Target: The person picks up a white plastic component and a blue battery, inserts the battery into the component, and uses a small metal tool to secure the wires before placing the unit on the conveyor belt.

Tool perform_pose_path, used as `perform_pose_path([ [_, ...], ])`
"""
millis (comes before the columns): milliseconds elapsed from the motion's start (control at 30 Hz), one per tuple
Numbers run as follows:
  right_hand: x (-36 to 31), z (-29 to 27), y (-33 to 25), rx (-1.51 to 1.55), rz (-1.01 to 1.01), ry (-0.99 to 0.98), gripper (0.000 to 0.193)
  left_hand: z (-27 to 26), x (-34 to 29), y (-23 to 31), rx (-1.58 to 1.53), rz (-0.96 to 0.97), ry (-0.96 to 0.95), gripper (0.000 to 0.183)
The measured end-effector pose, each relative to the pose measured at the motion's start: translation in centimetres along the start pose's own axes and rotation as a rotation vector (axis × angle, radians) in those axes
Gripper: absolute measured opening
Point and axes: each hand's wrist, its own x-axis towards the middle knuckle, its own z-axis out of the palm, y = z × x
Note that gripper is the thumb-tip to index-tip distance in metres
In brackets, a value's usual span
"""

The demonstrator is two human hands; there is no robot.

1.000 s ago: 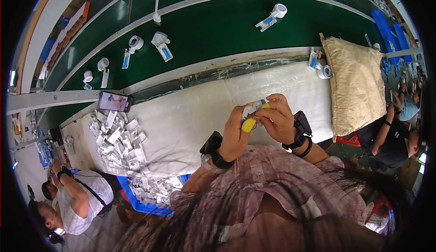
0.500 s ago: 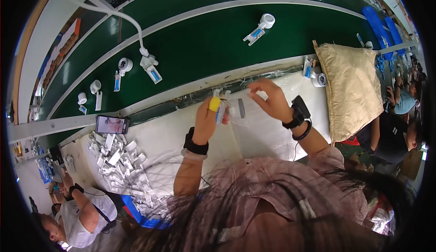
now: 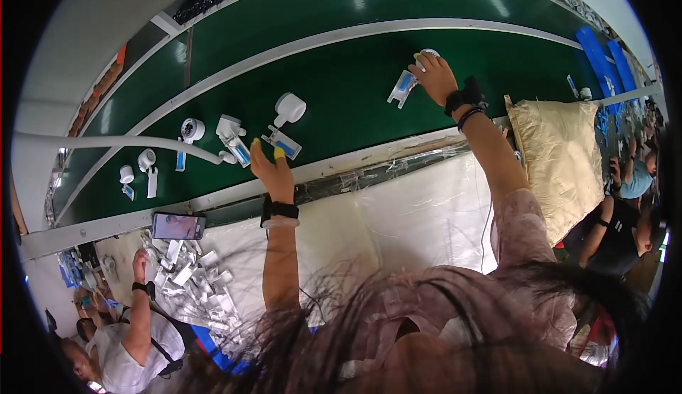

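My left hand (image 3: 273, 174), with yellow covers on its fingertips, is over the near edge of the green belt (image 3: 341, 74), fingers apart. Just beyond the fingertips lies a white round-headed device (image 3: 289, 108), its handle showing a blue insert. Farther right, my right arm stretches across the belt. The fingers of my right hand (image 3: 437, 81) are closed on the round head of another white device (image 3: 403, 89), which they partly cover. Its handle, also with a blue insert, points toward the near left.
Similar devices (image 3: 231, 135) lie along the belt's left side, near a bent white tube (image 3: 128, 141). A phone (image 3: 177, 226) stands by a heap of white plastic parts (image 3: 192, 280). A beige cushion (image 3: 558, 167) is at right. Other people sit on both sides.
My left hand has moved forward from the table and let go of the device, now on the belt. My right hand has reached out and taken hold of the device farther right.
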Motion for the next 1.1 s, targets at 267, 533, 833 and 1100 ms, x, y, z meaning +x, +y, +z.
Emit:
perform_pose_path([
  [267, 0.7, -4.6, -3.4, 0.340, -0.344, 0.034, 0.002, -7.4, -8.2, 7.6, -0.642, -0.316, -0.554, 0.047],
  [533, -9.6, -17.1, -13.7, 1.969, 0.228, -0.585, 0.008, -12.3, -9.9, 13.9, -0.717, -0.005, -0.647, 0.072],
  [833, -12.1, -27.6, -17.2, 2.142, 0.120, -0.650, 0.013, -17.6, -11.0, 15.6, -1.155, -0.484, -1.083, 0.054],
  [1100, -13.8, -30.4, -19.0, 1.331, 0.026, -0.075, 0.019, -21.3, -12.1, 18.1, -1.354, -0.799, -0.917, 0.034],
])
